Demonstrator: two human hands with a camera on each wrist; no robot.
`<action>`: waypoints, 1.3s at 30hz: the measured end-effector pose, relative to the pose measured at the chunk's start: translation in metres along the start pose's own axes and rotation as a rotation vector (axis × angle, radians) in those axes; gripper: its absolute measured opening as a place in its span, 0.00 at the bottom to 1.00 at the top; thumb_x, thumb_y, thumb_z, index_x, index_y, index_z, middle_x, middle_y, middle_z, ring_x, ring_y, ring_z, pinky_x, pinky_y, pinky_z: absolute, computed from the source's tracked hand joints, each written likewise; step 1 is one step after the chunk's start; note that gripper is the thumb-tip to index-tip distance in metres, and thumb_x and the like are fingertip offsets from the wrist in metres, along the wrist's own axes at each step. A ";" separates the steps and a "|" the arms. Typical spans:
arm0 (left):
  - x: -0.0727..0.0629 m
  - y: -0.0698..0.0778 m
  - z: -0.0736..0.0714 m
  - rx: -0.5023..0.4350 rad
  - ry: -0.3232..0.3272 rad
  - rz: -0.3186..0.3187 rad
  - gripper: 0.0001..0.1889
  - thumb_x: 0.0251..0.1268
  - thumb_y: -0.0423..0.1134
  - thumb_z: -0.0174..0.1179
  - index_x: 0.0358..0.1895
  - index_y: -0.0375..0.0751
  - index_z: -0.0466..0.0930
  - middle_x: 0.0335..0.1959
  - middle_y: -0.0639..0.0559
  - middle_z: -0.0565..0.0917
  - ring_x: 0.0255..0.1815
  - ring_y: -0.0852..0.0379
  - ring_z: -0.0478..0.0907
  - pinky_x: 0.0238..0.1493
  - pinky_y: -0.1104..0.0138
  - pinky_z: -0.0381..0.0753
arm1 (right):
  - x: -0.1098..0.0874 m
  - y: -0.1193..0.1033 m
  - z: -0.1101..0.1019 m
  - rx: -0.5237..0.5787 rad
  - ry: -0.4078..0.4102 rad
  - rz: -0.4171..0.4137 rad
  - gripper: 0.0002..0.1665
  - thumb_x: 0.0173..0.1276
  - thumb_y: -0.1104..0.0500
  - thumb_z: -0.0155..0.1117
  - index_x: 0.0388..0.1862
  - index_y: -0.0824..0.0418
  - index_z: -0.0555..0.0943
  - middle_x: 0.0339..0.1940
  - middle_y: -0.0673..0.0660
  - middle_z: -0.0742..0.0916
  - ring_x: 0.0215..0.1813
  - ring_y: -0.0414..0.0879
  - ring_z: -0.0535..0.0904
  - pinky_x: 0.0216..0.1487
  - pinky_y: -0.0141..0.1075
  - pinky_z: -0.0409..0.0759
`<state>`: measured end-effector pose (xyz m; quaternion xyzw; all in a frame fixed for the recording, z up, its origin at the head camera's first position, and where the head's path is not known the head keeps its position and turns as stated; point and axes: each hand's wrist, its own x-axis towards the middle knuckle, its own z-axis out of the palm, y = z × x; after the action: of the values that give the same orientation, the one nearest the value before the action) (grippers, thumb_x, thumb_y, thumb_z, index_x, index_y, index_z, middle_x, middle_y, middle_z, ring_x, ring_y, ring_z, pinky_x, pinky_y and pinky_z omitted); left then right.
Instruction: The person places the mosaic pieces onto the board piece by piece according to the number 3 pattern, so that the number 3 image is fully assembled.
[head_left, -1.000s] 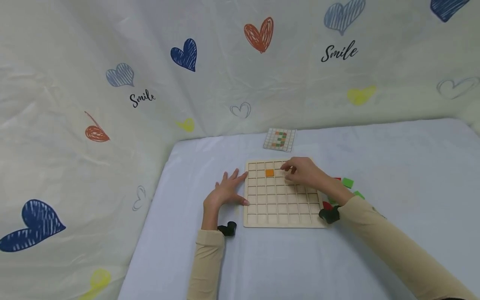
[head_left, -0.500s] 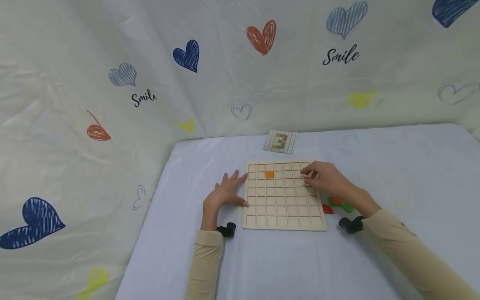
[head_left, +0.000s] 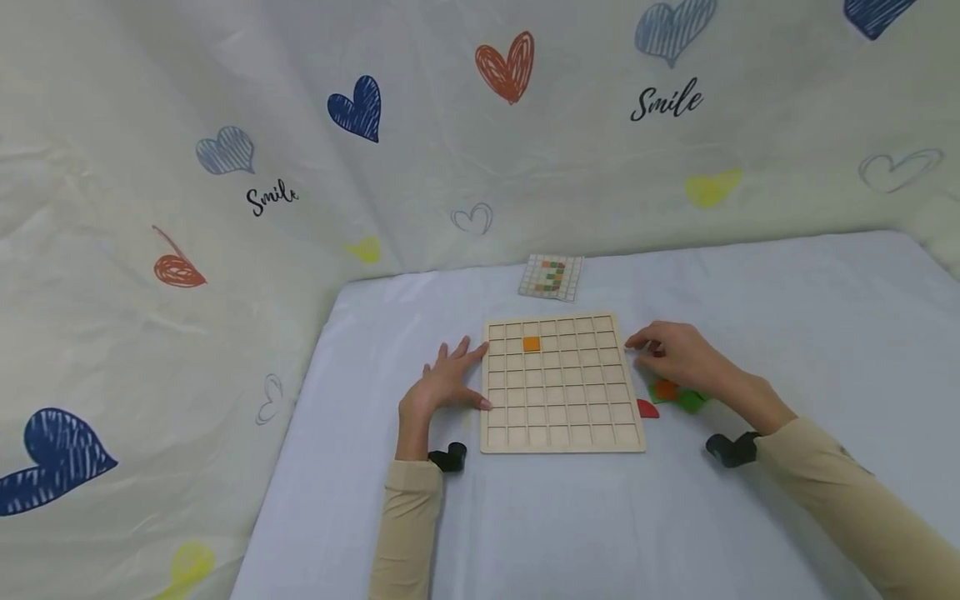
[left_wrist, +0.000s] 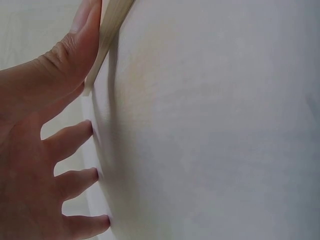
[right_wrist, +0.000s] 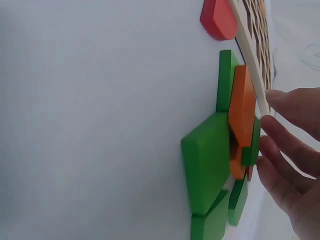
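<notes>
wooden, the gridded board [head_left: 558,395] sits in my remote feed, left hand [head_left: 444,387] spread at its left edge, right hand [head_left: 681,355], loosely bent and pinching nothing i see, closer to the tiles [head_left: 666,389] just nearward of its fingers, off the board's right edge.

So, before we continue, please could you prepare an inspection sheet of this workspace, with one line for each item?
Surface: white cloth, with a faint yellowish tint left of the grid board.
Job's things: the grid board has one orange tile set in; patterned card behind it.
Clutter: loose green pieces and orange pieces overlap on the right; red piece beside the grid board.
Hands: left hand touches the left edge, fingers spread; right hand near the right edge, nothing visible in it.
Cables: nothing seen.
Surroundings: pale backdrop printed with hearts.
</notes>
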<state>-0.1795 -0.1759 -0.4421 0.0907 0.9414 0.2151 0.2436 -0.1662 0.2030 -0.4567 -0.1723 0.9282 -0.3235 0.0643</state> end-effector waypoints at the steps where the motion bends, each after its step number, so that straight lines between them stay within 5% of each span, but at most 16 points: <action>1: -0.001 0.000 0.000 0.002 0.001 -0.002 0.56 0.52 0.46 0.80 0.83 0.56 0.55 0.86 0.47 0.45 0.86 0.35 0.32 0.78 0.31 0.39 | -0.001 0.002 0.000 -0.003 0.003 -0.008 0.14 0.65 0.68 0.68 0.49 0.70 0.87 0.44 0.61 0.89 0.43 0.52 0.83 0.48 0.48 0.85; 20: -0.001 -0.004 -0.003 -0.021 0.012 -0.012 0.55 0.51 0.46 0.80 0.83 0.58 0.56 0.86 0.48 0.45 0.86 0.36 0.31 0.79 0.32 0.36 | -0.021 0.021 -0.016 -0.012 -0.092 0.016 0.16 0.67 0.63 0.72 0.52 0.69 0.87 0.42 0.55 0.86 0.43 0.47 0.78 0.39 0.31 0.77; 31: 0.000 -0.003 0.000 -0.027 0.003 -0.010 0.56 0.51 0.46 0.80 0.83 0.58 0.56 0.86 0.49 0.45 0.86 0.36 0.30 0.79 0.32 0.35 | -0.026 0.023 -0.016 -0.014 -0.051 0.061 0.14 0.67 0.65 0.70 0.50 0.67 0.85 0.41 0.57 0.88 0.43 0.50 0.81 0.47 0.44 0.84; 39: 0.001 -0.004 0.003 -0.025 0.008 -0.006 0.55 0.51 0.46 0.80 0.83 0.58 0.56 0.86 0.49 0.45 0.86 0.36 0.31 0.79 0.32 0.36 | -0.028 0.026 -0.015 -0.016 0.043 0.007 0.14 0.68 0.67 0.69 0.52 0.63 0.88 0.41 0.54 0.90 0.42 0.47 0.84 0.43 0.32 0.82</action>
<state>-0.1787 -0.1783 -0.4465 0.0839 0.9398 0.2264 0.2417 -0.1506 0.2405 -0.4608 -0.1623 0.9325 -0.3197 0.0442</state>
